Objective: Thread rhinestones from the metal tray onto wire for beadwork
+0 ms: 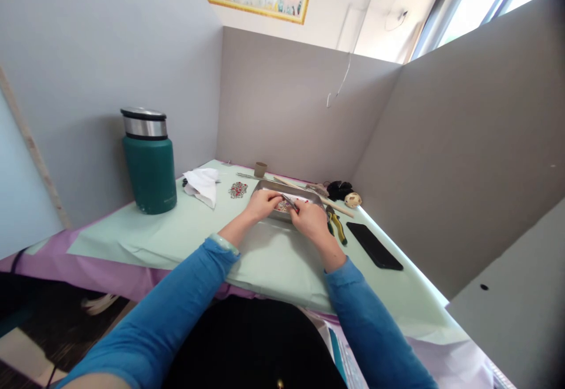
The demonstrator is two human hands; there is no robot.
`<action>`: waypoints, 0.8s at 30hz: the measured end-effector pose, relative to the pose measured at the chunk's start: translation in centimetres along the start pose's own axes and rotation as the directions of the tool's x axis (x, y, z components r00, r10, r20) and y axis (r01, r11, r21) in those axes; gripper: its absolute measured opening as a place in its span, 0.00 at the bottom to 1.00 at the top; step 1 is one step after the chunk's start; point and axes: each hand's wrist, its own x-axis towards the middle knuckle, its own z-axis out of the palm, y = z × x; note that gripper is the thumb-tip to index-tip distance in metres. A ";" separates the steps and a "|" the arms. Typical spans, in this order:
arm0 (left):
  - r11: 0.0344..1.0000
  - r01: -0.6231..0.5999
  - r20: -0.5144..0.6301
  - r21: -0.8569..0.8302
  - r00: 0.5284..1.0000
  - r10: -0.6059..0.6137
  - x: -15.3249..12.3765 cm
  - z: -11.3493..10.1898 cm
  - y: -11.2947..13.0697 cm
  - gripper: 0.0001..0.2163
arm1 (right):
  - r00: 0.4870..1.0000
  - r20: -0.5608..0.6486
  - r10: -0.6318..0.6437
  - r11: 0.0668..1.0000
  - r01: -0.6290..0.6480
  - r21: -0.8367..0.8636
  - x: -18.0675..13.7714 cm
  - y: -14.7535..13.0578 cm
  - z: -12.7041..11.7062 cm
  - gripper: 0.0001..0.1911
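Note:
A shallow metal tray (pixel 270 186) lies on the pale green table cover, with small red and silver beads inside it. My left hand (pixel 261 203) rests at the tray's near left edge, fingers curled over the beads; what it pinches is too small to make out. My right hand (pixel 311 219) is closed around a thin metal tool (pixel 289 202) whose tip points left toward my left fingers. Both hands meet over the tray's near rim.
A green flask (pixel 149 162) stands at the left. A white tissue (pixel 202 183) and a bead pile (pixel 238 189) lie left of the tray. Pliers (pixel 337 225), a black phone (pixel 374 245), a wooden stick (pixel 338 205) and a small cup (pixel 260 169) lie around. Grey partitions enclose the desk.

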 end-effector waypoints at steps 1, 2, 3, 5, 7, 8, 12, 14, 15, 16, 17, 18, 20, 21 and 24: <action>1.000 -0.002 0.005 -0.013 1.000 0.002 0.0 0.1 -0.1 0.11 | 1.000 0.000 0.002 1.000 -0.002 0.004 0.0 0.0 0.0 0.18; 1.000 -0.002 0.008 -0.025 1.000 0.003 0.1 0.1 -0.3 0.11 | 1.000 0.002 0.006 1.000 -0.006 0.012 0.0 0.0 0.0 0.18; 0.999 -0.001 0.009 -0.037 1.000 0.001 0.1 0.2 -0.4 0.11 | 1.000 0.004 0.012 1.000 -0.012 0.024 0.1 0.0 0.0 0.18; 0.998 0.008 0.006 -0.059 1.000 -0.007 0.2 0.2 -0.6 0.11 | 1.000 0.010 0.027 0.997 -0.028 0.065 0.2 -0.1 -0.1 0.18; 0.997 0.014 -0.009 -0.080 1.000 -0.015 0.2 0.2 -0.6 0.11 | 0.999 0.030 0.041 0.989 -0.045 0.139 0.3 -0.2 -0.1 0.18; 0.996 0.013 -0.022 -0.084 1.000 -0.015 0.2 0.2 -0.5 0.11 | 0.998 0.044 0.044 0.981 -0.052 0.188 0.3 -0.2 -0.1 0.18; 0.999 -0.026 -0.122 -0.037 0.992 0.021 -0.1 0.1 0.1 0.08 | 0.990 0.131 0.052 0.912 -0.100 0.397 0.6 -0.3 0.1 0.18; 0.998 -0.052 -0.155 -0.028 0.987 0.047 -0.2 0.2 0.3 0.07 | 0.983 0.171 0.073 0.873 -0.146 0.466 0.7 -0.2 0.2 0.18; 0.997 -0.064 -0.162 -0.031 0.985 0.058 -0.2 0.2 0.3 0.07 | 0.978 0.188 0.086 0.853 -0.170 0.494 0.8 -0.2 0.3 0.18; 0.997 -0.074 -0.166 -0.034 0.984 0.067 -0.2 0.2 0.3 0.07 | 0.975 0.203 0.094 0.831 -0.189 0.523 0.8 -0.1 0.4 0.17; 0.996 -0.081 -0.168 -0.033 0.983 0.075 -0.3 0.2 0.3 0.07 | 0.971 0.220 0.097 0.808 -0.206 0.553 0.8 -0.1 0.4 0.17; 0.996 -0.086 -0.169 -0.029 0.982 0.080 -0.3 0.3 0.2 0.08 | 0.966 0.238 0.098 0.784 -0.222 0.580 0.8 0.0 0.5 0.17; 0.996 -0.090 -0.169 -0.021 0.982 0.085 -0.3 0.3 0.1 0.08 | 0.957 0.274 0.095 0.742 -0.251 0.621 0.7 0.1 0.6 0.17; 0.996 -0.092 -0.170 -0.020 0.981 0.087 -0.3 0.4 0.0 0.08 | 0.953 0.288 0.097 0.729 -0.265 0.632 0.7 0.1 0.6 0.17; 0.994 -0.106 -0.189 -0.012 0.977 0.102 -0.3 0.5 -0.2 0.08 | 0.944 0.312 0.104 0.710 -0.290 0.642 0.7 -0.1 0.6 0.17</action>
